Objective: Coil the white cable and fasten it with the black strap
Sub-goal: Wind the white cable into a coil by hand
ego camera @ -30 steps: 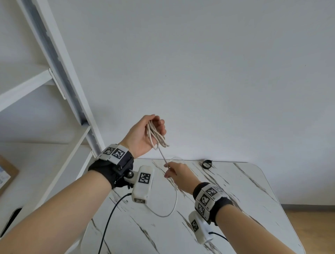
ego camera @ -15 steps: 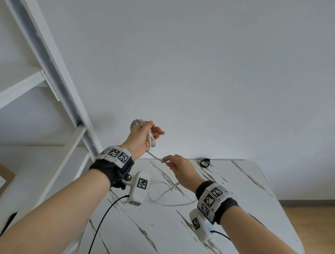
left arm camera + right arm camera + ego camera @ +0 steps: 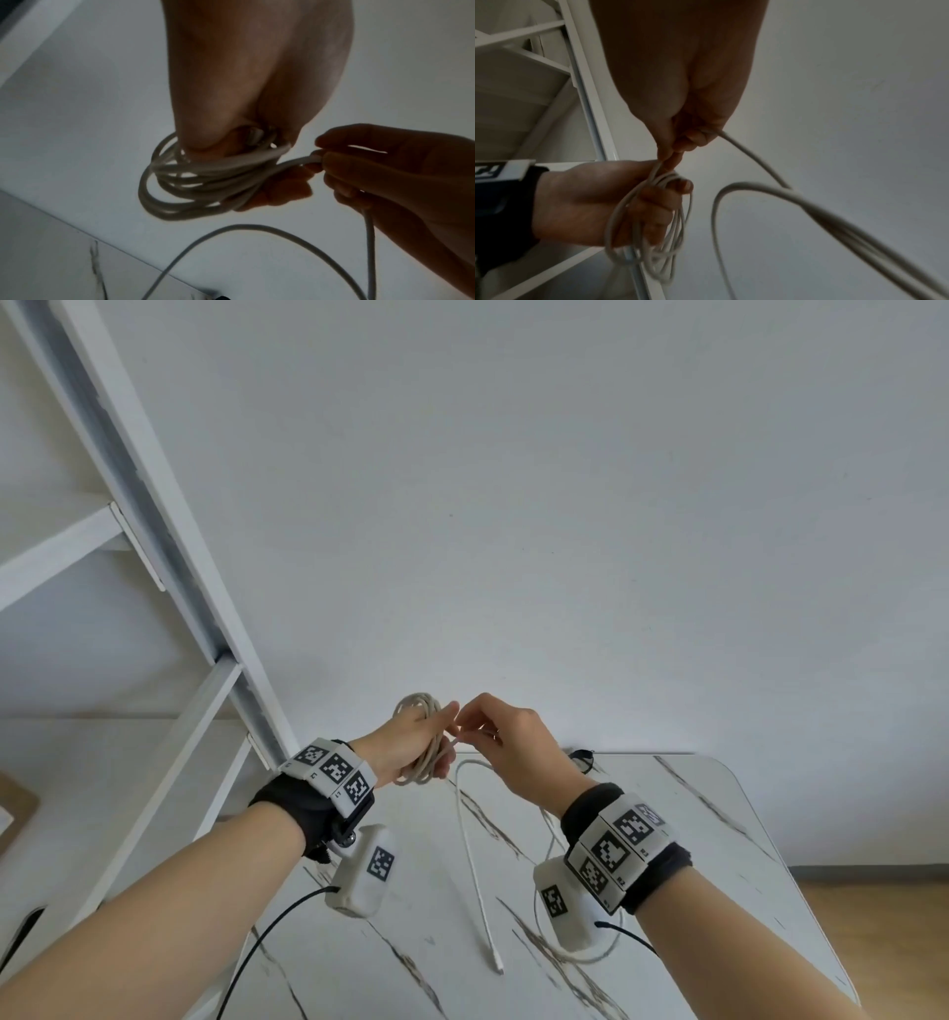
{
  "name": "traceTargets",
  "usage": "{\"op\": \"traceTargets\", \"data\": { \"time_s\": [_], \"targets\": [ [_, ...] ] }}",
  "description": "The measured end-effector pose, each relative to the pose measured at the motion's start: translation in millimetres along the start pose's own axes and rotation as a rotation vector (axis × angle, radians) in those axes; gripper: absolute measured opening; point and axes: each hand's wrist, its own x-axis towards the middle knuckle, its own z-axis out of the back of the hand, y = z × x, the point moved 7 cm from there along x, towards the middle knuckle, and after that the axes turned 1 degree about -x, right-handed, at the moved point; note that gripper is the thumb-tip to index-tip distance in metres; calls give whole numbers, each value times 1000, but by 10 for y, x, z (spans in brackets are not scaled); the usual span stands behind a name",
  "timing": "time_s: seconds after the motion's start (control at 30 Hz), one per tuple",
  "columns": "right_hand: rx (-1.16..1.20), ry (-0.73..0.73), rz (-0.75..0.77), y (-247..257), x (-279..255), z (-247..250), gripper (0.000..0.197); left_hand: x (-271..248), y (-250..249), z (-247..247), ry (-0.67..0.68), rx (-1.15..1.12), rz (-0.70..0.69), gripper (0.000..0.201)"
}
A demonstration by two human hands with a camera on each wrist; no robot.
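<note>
1. L hand (image 3: 411, 744) grips cable (image 3: 418, 752) coils; R hand (image 3: 506, 744), up from the table since 1 s ago, pinches the strand at its 3 o'clock.
2. Another loop added; tail (image 3: 475, 865) hangs at 6 o'clock.
3. Strap (image 3: 583, 755) on table (image 3: 693, 814), untouched.

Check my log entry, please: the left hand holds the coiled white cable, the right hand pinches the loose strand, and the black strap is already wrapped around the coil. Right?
Not quite. The black strap lies on the table at its far edge, as the head view shows. The rest stands: the left hand holds the coiled white cable, and the right hand pinches the loose strand.
</note>
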Motion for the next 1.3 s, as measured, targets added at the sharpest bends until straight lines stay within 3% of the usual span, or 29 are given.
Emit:
{"op": "traceTargets", "data": {
  "time_s": [0.17, 0.37, 0.43, 0.57, 0.7, 1.03, 1.17, 1.3],
  "targets": [
    [49, 25, -55, -23, 64, 124, 11, -80, 85, -116, 170, -82, 157, 62],
    [108, 129, -63, -28, 92, 254, 10, -258, 77, -244, 368, -171, 223, 69],
    [135, 119, -76, -65, 108, 289, 13, -281, 90, -259, 427, -192, 209, 61],
    [131, 89, -109, -200, 123, 290, 14, -375, 55, -333, 522, -181, 209, 24],
    [142, 45, -142, -318, 95, 208, 12, -440, -115, -410, 549, -273, 192, 17],
    [17, -17, -189, -472, 32, -39, 14, -506, -584, -376, 616, -583, 11, 30],
    [13, 28, -265, -465, 2, -148, 43, -506, -782, -314, 557, -665, -82, 25],
    [3, 105, -280, -449, -30, -269, 6, -451, -914, -180, 432, -774, -154, 30]
  ]
}}
